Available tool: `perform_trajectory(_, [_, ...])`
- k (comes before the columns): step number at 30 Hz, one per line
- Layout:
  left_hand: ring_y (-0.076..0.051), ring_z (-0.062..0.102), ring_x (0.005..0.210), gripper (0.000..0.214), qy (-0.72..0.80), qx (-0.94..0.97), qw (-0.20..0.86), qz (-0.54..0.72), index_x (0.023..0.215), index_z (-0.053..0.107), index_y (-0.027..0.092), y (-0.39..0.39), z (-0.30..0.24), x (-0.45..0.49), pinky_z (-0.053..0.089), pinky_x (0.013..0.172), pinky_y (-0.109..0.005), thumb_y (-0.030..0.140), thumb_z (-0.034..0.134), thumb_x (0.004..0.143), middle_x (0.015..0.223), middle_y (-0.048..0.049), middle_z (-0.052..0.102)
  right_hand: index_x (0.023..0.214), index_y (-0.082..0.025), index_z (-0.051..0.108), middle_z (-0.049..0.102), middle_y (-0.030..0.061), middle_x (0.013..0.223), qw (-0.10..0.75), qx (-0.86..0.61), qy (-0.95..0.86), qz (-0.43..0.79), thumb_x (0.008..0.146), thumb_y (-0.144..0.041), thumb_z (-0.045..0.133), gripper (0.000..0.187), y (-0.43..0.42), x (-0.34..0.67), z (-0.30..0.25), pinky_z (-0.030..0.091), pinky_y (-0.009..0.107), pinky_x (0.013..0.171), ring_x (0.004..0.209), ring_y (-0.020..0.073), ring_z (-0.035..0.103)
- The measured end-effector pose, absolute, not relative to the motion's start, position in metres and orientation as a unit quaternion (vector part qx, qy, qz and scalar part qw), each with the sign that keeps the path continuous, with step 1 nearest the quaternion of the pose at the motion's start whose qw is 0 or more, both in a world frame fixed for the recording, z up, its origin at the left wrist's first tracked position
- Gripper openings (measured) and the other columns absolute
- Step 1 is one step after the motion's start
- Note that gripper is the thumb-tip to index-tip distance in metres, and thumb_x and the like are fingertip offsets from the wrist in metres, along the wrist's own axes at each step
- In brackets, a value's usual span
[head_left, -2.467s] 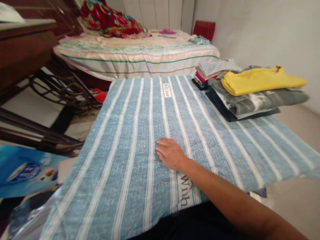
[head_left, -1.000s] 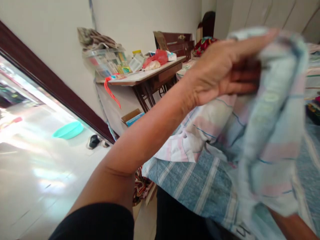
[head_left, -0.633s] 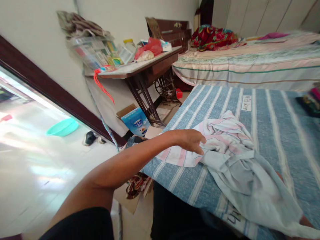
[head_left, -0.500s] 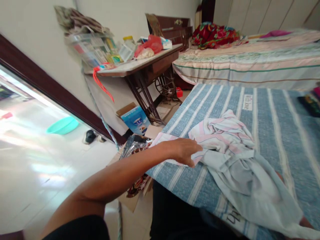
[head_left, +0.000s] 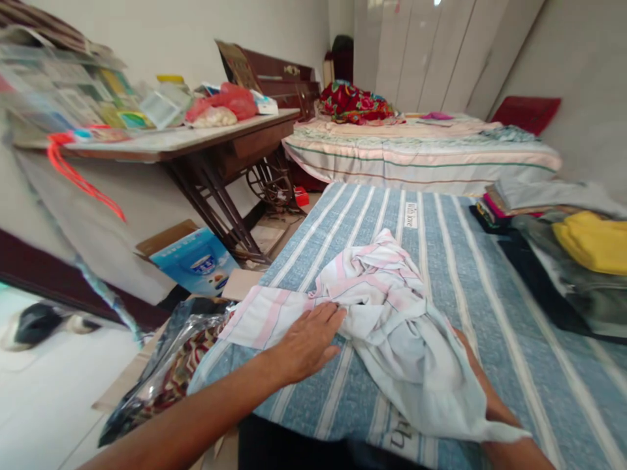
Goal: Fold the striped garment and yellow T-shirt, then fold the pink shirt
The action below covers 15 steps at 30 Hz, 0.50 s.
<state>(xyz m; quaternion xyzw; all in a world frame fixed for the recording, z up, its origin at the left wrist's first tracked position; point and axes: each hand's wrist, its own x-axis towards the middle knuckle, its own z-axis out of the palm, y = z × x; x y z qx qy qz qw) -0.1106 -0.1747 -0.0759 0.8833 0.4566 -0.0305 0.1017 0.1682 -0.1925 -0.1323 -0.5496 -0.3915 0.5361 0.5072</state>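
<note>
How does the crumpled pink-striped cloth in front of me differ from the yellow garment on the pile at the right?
The pink-striped cloth is crumpled and loose on the blue striped cover; the yellow garment is folded. The cloth is pale with pink stripes, the garment plain yellow. The left hand rests on the cloth; the garment sits untouched atop a clothes pile. Both are over the same cover.

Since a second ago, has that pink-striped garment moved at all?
Yes. The pink-striped garment has come down from mid-air and now lies crumpled on the blue striped cloth, just nearer than its With love label, with the left hand flat on it.
</note>
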Motion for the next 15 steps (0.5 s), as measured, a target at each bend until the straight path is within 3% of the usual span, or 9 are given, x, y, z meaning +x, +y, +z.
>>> perform_trajectory(3, [-0.024,0.048,0.118,0.048,0.471,0.880,0.063,0.015,0.130,0.039,0.018,-0.166,-0.079,-0.109,0.037,0.102,-0.041,0.019,0.052,0.083,0.125,-0.0122,0.053,0.061,-0.020,0.068,0.065,0.0031,0.059,0.483,-0.553,-0.374,0.566,0.059,-0.050,0.073,0.031,-0.195,0.169,-0.118,0.045,0.031,0.054,0.056,0.0204,0.056])
perform_trajectory(7, [-0.021,0.057,0.096,0.024,0.459,0.887,0.034,0.021,0.109,0.053,0.018,-0.152,-0.076,-0.108,0.044,0.091,-0.038,0.016,0.042,0.087,0.098,-0.0084,0.062,0.070,-0.020,0.073,0.066,0.0016,0.059,0.446,-0.553,-0.390,0.586,0.048,-0.035,0.080,0.027,-0.197,0.174,-0.100,0.047,0.031,0.058,0.058,0.0212,0.059])
perform_trajectory(10, [-0.019,0.057,0.084,0.017,0.466,0.882,0.058,0.041,0.084,0.056,0.018,-0.142,-0.069,-0.108,0.047,0.080,-0.032,0.018,0.039,0.088,0.083,-0.0062,0.061,0.085,-0.020,0.073,0.069,0.0021,0.065,0.423,-0.562,-0.383,0.598,0.056,-0.033,0.076,0.033,-0.198,0.183,-0.099,0.048,0.031,0.059,0.061,0.0209,0.061])
perform_trajectory(15, [-0.015,0.056,0.073,0.023,0.490,0.844,0.155,0.151,0.073,0.055,0.018,-0.131,-0.049,-0.101,0.041,0.067,-0.025,0.022,0.037,0.087,0.074,-0.0022,0.060,0.095,-0.017,0.070,0.070,0.0034,0.075,0.409,-0.608,-0.428,0.529,0.065,-0.040,0.069,0.037,-0.197,0.207,-0.109,0.048,0.028,0.059,0.067,0.0198,0.063])
